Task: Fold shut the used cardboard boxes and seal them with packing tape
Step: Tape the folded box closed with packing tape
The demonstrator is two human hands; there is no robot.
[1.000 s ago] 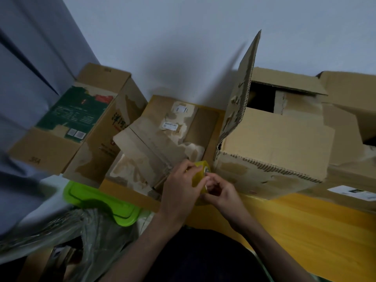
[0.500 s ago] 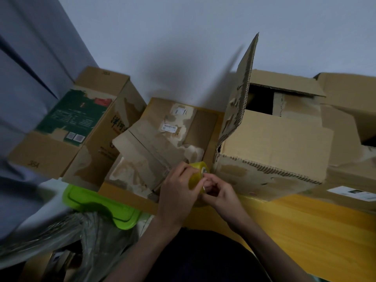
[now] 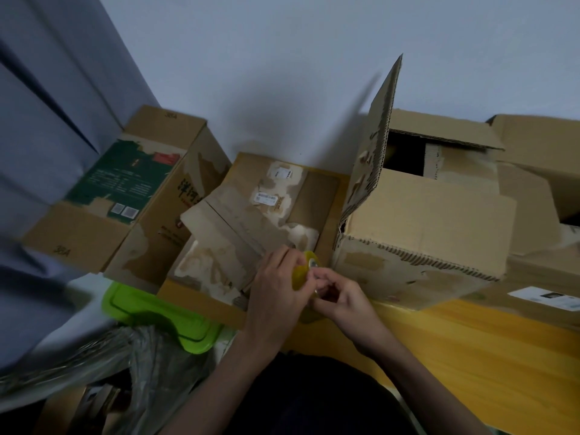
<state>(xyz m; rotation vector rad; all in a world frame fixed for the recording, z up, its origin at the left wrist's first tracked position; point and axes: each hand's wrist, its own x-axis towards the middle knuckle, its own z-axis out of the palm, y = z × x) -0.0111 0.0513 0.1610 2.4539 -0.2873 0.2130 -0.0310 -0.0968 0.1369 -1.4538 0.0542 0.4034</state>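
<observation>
My left hand (image 3: 276, 290) grips a yellowish roll of packing tape (image 3: 306, 267) just above the near edge of a low cardboard box (image 3: 251, 215) with torn labels and loose flaps. My right hand (image 3: 337, 296) is curled against the roll, fingertips picking at its face. To the right stands a taller cardboard box (image 3: 423, 233), one flap upright, its top open. A green-printed cardboard box (image 3: 125, 189) lies on the left.
More cardboard boxes (image 3: 539, 183) crowd the far right against the wall. A bright green plastic lid (image 3: 163, 318) and a clear plastic bag (image 3: 125, 365) lie lower left. A yellow wooden surface (image 3: 470, 356) runs along the right. A grey curtain (image 3: 47, 120) hangs at left.
Both hands stay on the tape roll in nearly the same place; the right fingers have shifted slightly on the roll's face. The boxes have not moved.
</observation>
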